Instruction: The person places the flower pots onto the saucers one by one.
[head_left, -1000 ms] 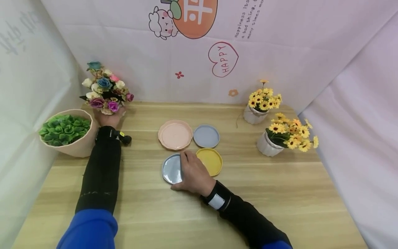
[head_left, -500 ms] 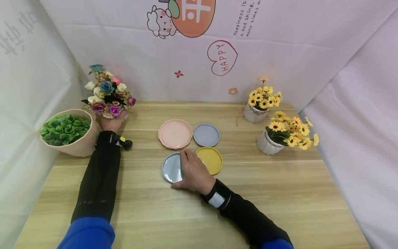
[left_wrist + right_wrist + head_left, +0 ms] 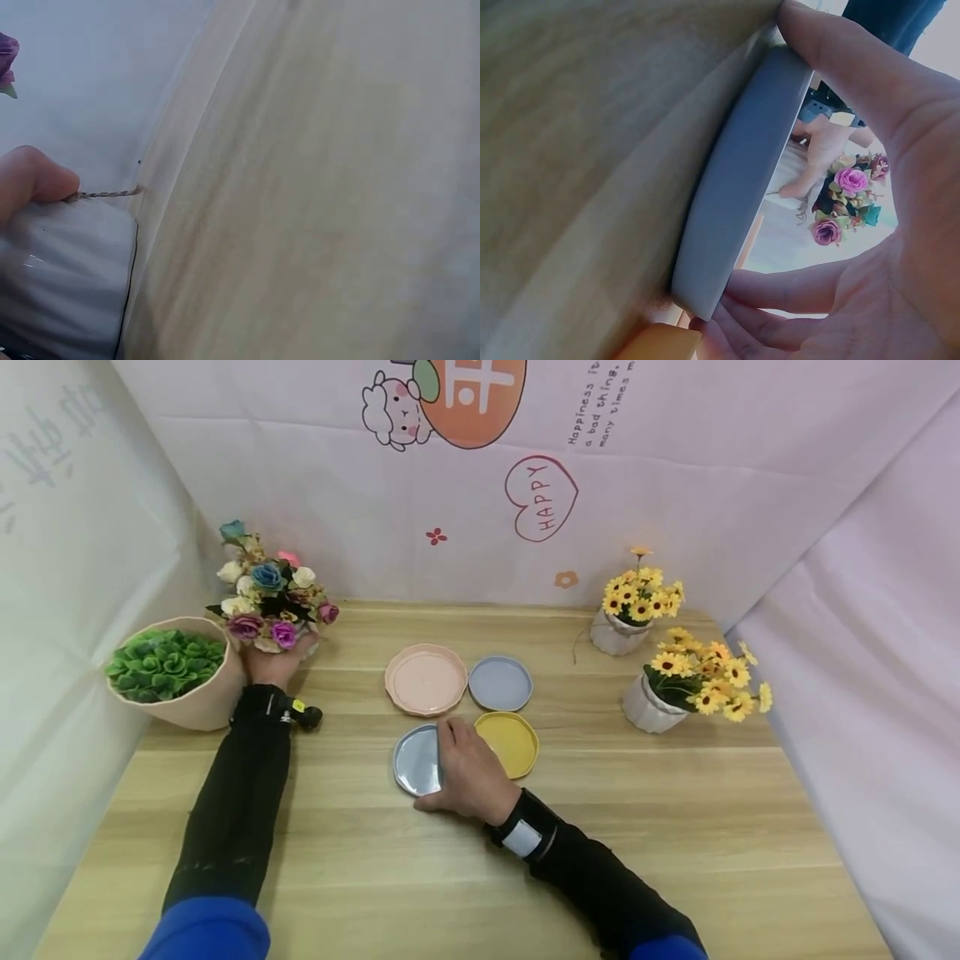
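My left hand (image 3: 276,656) grips the white pot (image 3: 60,277) of a mixed bouquet (image 3: 270,597) of pink, blue and cream flowers at the table's far left. One fingertip (image 3: 34,180) presses on the pot's rim. My right hand (image 3: 450,768) holds a grey saucer (image 3: 416,760) at the middle front. Thumb and fingers curl round the rim of this grey saucer (image 3: 742,180). Its right half is hidden under the hand in the head view. Close by lie a pink saucer (image 3: 425,679), a blue-grey saucer (image 3: 500,683) and a yellow saucer (image 3: 513,742).
A beige pot of green leaves (image 3: 176,677) stands just left of the bouquet. Two white pots of yellow sunflowers (image 3: 633,602) (image 3: 690,685) stand at the back right. Cloth walls close in the wooden table (image 3: 675,827) on the left, back and right.
The bouquet and my left hand have shifted slightly right and toward me. My right hand stays on the grey saucer.
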The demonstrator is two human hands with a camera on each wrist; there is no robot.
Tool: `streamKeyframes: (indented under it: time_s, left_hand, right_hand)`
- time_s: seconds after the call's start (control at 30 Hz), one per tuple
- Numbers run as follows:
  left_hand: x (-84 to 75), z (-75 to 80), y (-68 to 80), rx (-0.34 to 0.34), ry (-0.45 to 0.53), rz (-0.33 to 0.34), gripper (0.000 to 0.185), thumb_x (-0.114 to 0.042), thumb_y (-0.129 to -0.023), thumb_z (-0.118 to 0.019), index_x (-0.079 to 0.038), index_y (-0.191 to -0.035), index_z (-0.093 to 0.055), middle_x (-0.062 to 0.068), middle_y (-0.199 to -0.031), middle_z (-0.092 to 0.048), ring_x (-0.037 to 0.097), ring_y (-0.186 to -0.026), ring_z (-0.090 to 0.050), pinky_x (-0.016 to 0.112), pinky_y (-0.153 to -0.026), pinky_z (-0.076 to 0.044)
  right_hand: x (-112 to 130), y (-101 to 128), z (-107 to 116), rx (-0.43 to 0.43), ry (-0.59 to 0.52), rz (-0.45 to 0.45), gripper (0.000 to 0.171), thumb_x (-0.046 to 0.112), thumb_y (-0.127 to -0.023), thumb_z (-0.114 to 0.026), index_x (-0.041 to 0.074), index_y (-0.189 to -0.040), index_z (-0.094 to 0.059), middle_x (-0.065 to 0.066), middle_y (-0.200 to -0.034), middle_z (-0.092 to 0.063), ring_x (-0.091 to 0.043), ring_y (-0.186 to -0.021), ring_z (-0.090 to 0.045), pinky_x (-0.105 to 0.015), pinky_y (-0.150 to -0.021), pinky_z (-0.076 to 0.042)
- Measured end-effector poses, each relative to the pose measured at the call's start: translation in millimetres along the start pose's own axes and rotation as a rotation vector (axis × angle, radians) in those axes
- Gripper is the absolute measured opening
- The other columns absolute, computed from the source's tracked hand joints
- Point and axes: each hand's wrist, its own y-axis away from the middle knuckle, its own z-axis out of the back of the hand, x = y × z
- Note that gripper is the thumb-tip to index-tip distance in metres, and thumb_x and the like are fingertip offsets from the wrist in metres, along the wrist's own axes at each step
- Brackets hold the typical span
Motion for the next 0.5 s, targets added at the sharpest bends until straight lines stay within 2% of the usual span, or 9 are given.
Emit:
streamKeyframes:
  time_s: [0.03,0.07,0.1,0.17,0.3,0.43,0.5]
  left_hand:
    - [-0.9,0.0,2.4,-0.014,-0.063,-0.012,0.114,-0.046,-0.088,-0.081,-0.018,-0.171,-0.008,0.005,-0.179,-0.016,0.023,-0.166,-0.012,0.036,-0.138,-0.006]
    - [-1.8,-0.8,4.6,-0.02,-0.075,-0.017,0.114,-0.043,-0.088,-0.083,-0.017,-0.171,-0.01,0.006,-0.178,-0.018,0.024,-0.166,-0.014,0.037,-0.138,-0.008]
    - [-2.6,-1.3,7.5,-0.04,-0.128,-0.028,0.115,-0.04,-0.086,-0.085,-0.015,-0.171,-0.011,0.007,-0.177,-0.021,0.026,-0.165,-0.016,0.038,-0.138,-0.01]
    - [-3.7,-3.4,12.2,-0.075,-0.151,-0.043,0.114,-0.03,-0.084,-0.087,-0.013,-0.17,-0.015,0.009,-0.176,-0.025,0.027,-0.164,-0.02,0.038,-0.137,-0.012]
    - [-4.4,-7.1,21.1,-0.108,-0.155,-0.056,0.11,-0.023,-0.083,-0.088,-0.01,-0.169,-0.02,0.012,-0.174,-0.031,0.029,-0.163,-0.024,0.038,-0.137,-0.015]
    - [-3.3,-8.5,27.0,-0.09,-0.157,-0.051,0.11,-0.024,-0.083,-0.088,-0.01,-0.169,-0.02,0.012,-0.174,-0.03,0.03,-0.163,-0.025,0.04,-0.137,-0.016]
    - [-3.1,-8.6,28.2,-0.069,-0.127,-0.05,0.111,-0.025,-0.083,-0.087,-0.012,-0.169,-0.018,0.011,-0.175,-0.028,0.029,-0.163,-0.023,0.04,-0.137,-0.015]
  right_hand:
    - [0,0,0,-0.001,-0.002,0.0,0.127,0.062,-0.063,-0.097,-0.008,-0.153,-0.04,-0.02,-0.14,-0.055,-0.03,-0.124,-0.058,-0.041,-0.108,-0.056]
    - [0,-1,0,-0.003,-0.003,0.001,0.127,0.062,-0.063,-0.097,-0.008,-0.153,-0.041,-0.02,-0.14,-0.055,-0.03,-0.124,-0.058,-0.041,-0.108,-0.056]
    - [0,-1,1,-0.002,-0.006,0.001,0.127,0.062,-0.063,-0.097,-0.008,-0.153,-0.04,-0.02,-0.14,-0.055,-0.03,-0.124,-0.058,-0.042,-0.108,-0.056]
    - [0,-1,1,-0.004,-0.01,0.002,0.127,0.062,-0.063,-0.097,-0.008,-0.153,-0.04,-0.021,-0.14,-0.055,-0.03,-0.124,-0.059,-0.042,-0.109,-0.056]
    - [0,-1,1,0.003,-0.009,-0.001,0.128,0.062,-0.063,-0.097,-0.008,-0.153,-0.04,-0.02,-0.14,-0.055,-0.03,-0.124,-0.058,-0.042,-0.109,-0.055]
    - [0,-2,1,0.004,-0.014,0.0,0.128,0.062,-0.063,-0.097,-0.009,-0.153,-0.041,-0.02,-0.139,-0.055,-0.03,-0.123,-0.058,-0.042,-0.108,-0.056]
    - [-1,-1,1,0.006,-0.022,-0.003,0.128,0.061,-0.063,-0.097,-0.009,-0.153,-0.04,-0.021,-0.14,-0.055,-0.031,-0.123,-0.058,-0.042,-0.108,-0.056]
